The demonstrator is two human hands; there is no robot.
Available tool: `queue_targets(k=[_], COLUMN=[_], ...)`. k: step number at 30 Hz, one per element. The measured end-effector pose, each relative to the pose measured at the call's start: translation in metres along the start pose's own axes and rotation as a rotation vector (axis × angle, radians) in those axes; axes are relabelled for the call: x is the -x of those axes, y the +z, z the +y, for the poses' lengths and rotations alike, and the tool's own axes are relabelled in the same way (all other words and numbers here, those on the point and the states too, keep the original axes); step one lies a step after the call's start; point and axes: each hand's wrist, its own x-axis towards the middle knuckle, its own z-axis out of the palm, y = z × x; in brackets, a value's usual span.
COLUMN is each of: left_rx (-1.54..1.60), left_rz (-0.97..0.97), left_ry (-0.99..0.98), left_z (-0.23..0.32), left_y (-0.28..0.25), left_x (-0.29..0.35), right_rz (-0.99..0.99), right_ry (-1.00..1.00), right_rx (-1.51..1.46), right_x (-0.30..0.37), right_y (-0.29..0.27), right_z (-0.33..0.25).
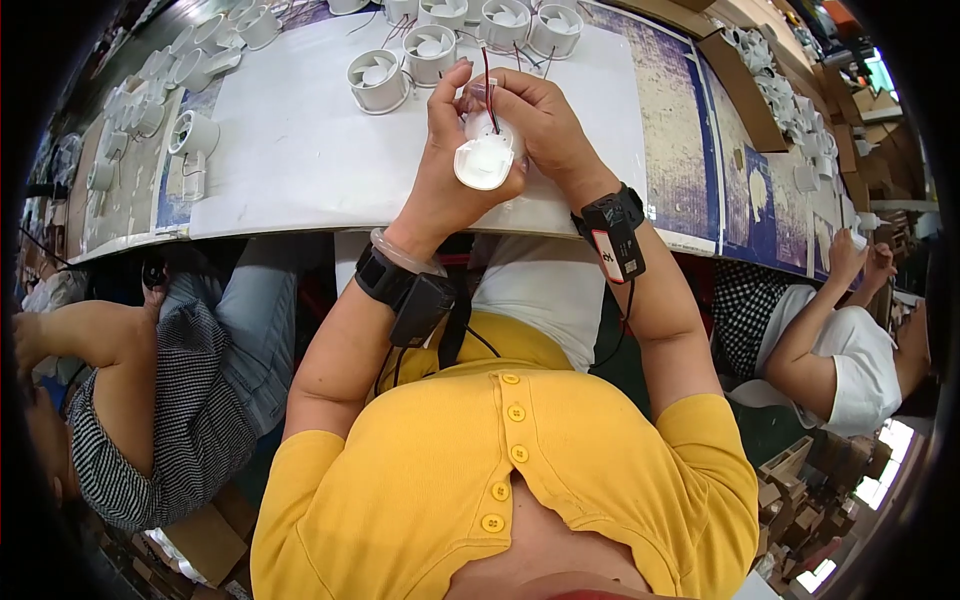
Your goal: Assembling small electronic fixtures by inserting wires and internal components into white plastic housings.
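Note:
Over the white sheet on the table, my two hands meet around a white plastic housing (485,163) with a rounded end turned toward me. Thin red and black wires (490,95) rise from it, with a small white connector on them. My left hand (447,165) is closed around the housing's left side. From the right, my right hand (535,115) is closed, its fingers pinching by the wires and the top of the housing; exactly what the fingertips hold is partly hidden. Beyond my hands stand white round fan units (377,82) with blades inside.
Several more fan units (505,20) line the far edge, and others (193,133) sit at the left. A cardboard box (745,95) of white parts stands at the right. Co-workers sit on both sides: one in a striped top (170,410), one in white (845,365).

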Motion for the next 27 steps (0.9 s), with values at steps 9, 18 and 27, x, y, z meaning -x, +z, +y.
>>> queue_targets(k=[9, 18, 27], left_rx=[0.153, 0.18, 0.547], left_rz=[0.15, 0.215, 0.06], left_ry=[0.071, 0.097, 0.144], left_z=[0.023, 0.023, 0.042], left_y=[-0.007, 0.004, 0.01], left_x=[-0.012, -0.01, -0.01], right_rz=[0.06, 0.161, 0.289], right_ry=[-0.169, -0.195, -0.212], right_rx=[-0.44, -0.434, -0.712], right_x=[0.012, 0.018, 0.017], right_y=[0.027, 0.037, 0.028], right_z=[-0.016, -0.006, -0.02])
